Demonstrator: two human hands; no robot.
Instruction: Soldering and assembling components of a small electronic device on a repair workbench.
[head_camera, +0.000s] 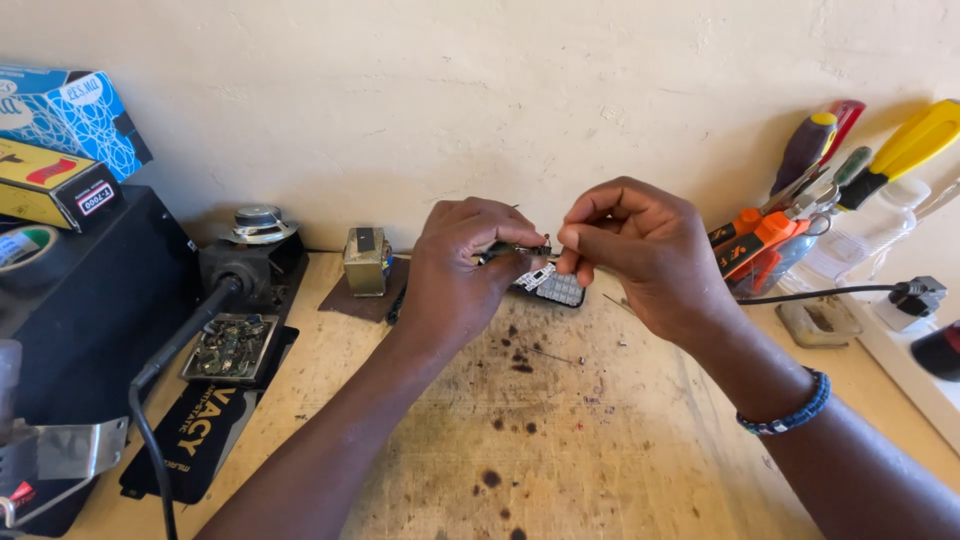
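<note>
Both hands meet over the bench (600, 440) — left hand (462, 265) and right hand (640, 250) pinching a small dark part (515, 248) above a keypad (553, 287) — fine fitting work, steadiness needed.

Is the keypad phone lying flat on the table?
No, the keypad phone is held up between the left hand and right hand.

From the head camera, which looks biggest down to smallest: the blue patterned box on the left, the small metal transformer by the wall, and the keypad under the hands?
1. Blue patterned box, though cut off by the edge and nearer the camera.
2. Metal transformer.
3. Keypad, but the hands hide part of it, so its rank against the transformer is unsure.
</note>
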